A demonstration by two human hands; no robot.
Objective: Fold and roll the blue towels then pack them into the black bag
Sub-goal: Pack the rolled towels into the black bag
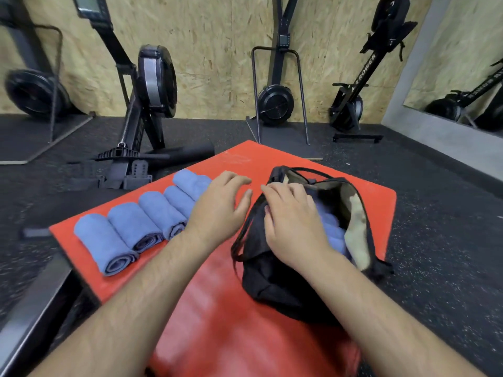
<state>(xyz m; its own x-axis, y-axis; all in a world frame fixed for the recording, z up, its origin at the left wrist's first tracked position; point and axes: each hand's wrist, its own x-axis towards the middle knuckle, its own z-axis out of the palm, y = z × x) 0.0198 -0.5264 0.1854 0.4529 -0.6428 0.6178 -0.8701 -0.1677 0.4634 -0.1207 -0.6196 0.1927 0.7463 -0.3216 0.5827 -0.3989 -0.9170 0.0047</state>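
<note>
Several rolled blue towels (130, 229) lie side by side in a row along the left edge of a red mat (217, 308). The black bag (275, 284) lies open on the right of the mat, showing a pale lining and more blue towel (330, 227) inside. My left hand (220, 202) hovers between the towel row and the bag with fingers relaxed and spread, holding nothing. My right hand (291, 221) rests on the bag's near rim, fingers bent over the black fabric at the opening.
Dark rubber gym floor surrounds the mat. Rowing machines (147, 104) stand upright or folded against a chipboard wall behind. A grey metal bar (35, 303) runs along the lower left. A mirror (462, 85) hangs on the right wall.
</note>
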